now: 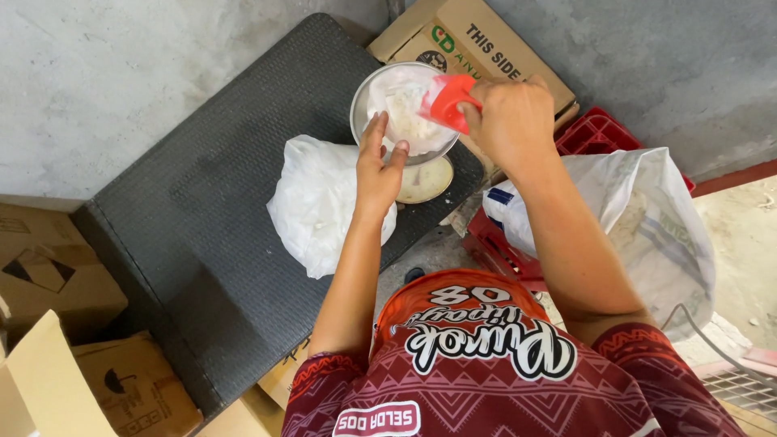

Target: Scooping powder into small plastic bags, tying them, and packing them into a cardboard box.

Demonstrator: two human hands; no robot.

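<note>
Both hands are at the round metal bowl (pixel 405 109) on the black mat, the right hand (pixel 508 117) clenched around a tipped red plastic scoop (pixel 450 100), the left hand (pixel 377 168) open-fingered steadying its rim, white grain already part-filling the clear bag inside and pouring seemingly unfinished

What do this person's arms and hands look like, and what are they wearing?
Both arms are bare from the short sleeves down, with no gloves, rings, watch or bands visible on the left hand or the right hand. The shirt is dark red with a pale zigzag pattern, an orange panel in the middle and white lettering.
</note>
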